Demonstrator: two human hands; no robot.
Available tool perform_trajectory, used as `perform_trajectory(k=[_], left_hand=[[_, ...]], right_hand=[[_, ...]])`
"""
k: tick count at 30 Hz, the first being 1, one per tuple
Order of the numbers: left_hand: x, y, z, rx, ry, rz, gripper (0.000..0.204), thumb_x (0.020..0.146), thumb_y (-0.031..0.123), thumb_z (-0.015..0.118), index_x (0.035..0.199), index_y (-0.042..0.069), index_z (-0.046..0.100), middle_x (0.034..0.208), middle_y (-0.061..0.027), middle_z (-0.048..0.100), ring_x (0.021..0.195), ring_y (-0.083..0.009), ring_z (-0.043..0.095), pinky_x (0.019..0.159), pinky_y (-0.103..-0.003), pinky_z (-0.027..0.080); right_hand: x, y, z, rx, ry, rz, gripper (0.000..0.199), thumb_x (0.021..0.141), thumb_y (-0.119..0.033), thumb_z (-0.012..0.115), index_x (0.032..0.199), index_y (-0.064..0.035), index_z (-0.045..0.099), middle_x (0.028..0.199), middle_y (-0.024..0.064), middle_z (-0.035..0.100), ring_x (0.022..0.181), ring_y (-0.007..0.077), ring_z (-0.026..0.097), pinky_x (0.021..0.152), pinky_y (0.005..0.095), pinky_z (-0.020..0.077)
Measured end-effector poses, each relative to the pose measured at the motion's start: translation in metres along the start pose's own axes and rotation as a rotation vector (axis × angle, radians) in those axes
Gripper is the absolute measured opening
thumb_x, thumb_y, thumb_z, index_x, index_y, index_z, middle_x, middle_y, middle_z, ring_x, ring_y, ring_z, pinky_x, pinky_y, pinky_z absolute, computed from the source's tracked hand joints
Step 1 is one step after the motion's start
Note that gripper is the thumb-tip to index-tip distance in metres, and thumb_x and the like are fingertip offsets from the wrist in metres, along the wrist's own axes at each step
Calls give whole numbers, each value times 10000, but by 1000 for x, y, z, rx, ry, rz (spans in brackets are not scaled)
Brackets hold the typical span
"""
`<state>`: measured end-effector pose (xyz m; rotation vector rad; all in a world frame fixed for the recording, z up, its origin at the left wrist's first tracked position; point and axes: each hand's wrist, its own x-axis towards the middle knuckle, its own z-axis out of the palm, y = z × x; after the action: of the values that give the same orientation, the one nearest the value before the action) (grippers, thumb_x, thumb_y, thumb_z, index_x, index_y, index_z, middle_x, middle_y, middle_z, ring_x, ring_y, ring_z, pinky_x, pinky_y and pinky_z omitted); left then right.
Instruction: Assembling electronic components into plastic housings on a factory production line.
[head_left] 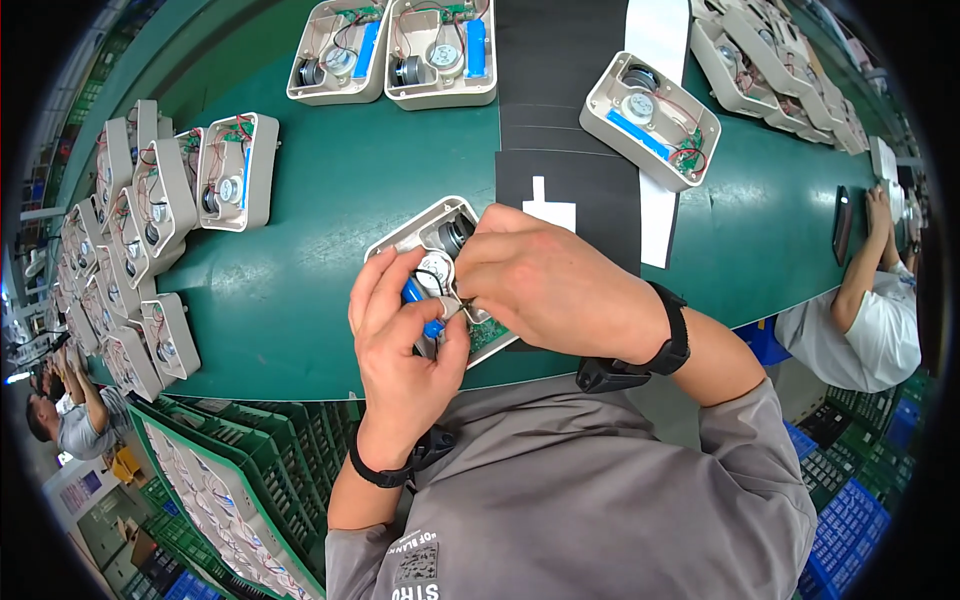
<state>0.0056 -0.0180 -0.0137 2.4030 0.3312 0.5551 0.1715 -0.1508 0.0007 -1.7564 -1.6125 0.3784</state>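
Over there at the green table (pixel 300 325), the left hand (pixel 400 345) and right hand (pixel 545 280) meet above an open beige casing (pixel 400 238), near its blue cylinder (pixel 433 328), while similar casings (pixel 262 178) crowd the left side

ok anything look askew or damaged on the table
Nothing looks spilled or plainly damaged. One open housing sits askew, slanting across the black sheets and white strip, whereas the two far housings stand fairly square; that may be deliberate.

Worktop (pixel 290 290) bare between left hand (pixel 400 350) and clustered housings (pixel 165 195); housing pair (pixel 440 95) blocks far side; angled housing (pixel 650 120) stands beyond right hand (pixel 550 280), open stretch right of it toward black device (pixel 841 225).
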Motion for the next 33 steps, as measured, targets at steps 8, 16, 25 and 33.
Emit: perform_trajectory(k=[8,16,25,33], left_hand=[[0,-3,-1,-64,9,-28,156,775,-7,777,906,18,695,1373,-190,663,1376,-442,520,1122,-528,425],[4,-3,4,-43,-4,18,209,743,-31,765,910,8,646,1398,-245,612,1396,-467,466,1126,-527,406],[2,-3,8,-26,30,10,204,750,-30,760,902,20,634,1430,-254,580,1415,-467,439,1149,-538,368],[-15,20,-10,-26,-57,-88,232,800,0,768,970,1,610,1404,-256,595,1341,-478,504,1127,-544,388]], right_hand=[[-1,0,3,23,38,8,113,784,-70,757,881,-49,704,953,36,645,963,265,578,842,381,513],[-2,2,2,85,20,3,79,795,-49,734,854,-43,683,953,42,618,967,279,554,817,385,499],[-1,-3,6,-33,21,41,98,779,-19,736,860,-22,681,971,57,625,992,264,551,833,365,503],[-13,0,6,304,427,109,117,830,-27,754,925,4,693,976,85,660,889,274,660,753,367,549]])
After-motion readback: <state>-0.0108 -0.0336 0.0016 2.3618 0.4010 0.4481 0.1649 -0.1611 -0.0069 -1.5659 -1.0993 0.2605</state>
